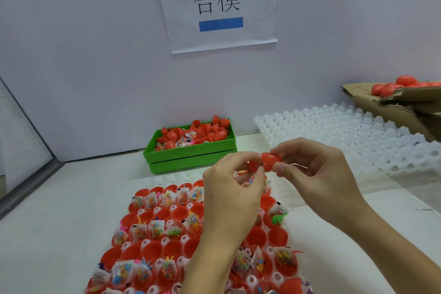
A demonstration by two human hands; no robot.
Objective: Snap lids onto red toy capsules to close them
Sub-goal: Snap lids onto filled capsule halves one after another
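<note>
Above the tray (267, 277) of open red halves, the right hand (317, 174) pinches the red lid (270, 161) and the left hand (232, 185) pinches the capsule base (253, 165), rims nearly meeting, and any tilt could, I'd judge, jam the snap or trap a toy packet.

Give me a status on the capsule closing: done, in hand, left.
Done: closed red capsules sit in the cardboard box at right. In hand: the right hand pinches a red lid against the capsule half held by the left hand. Left: most cups in the front tray are open.
</note>
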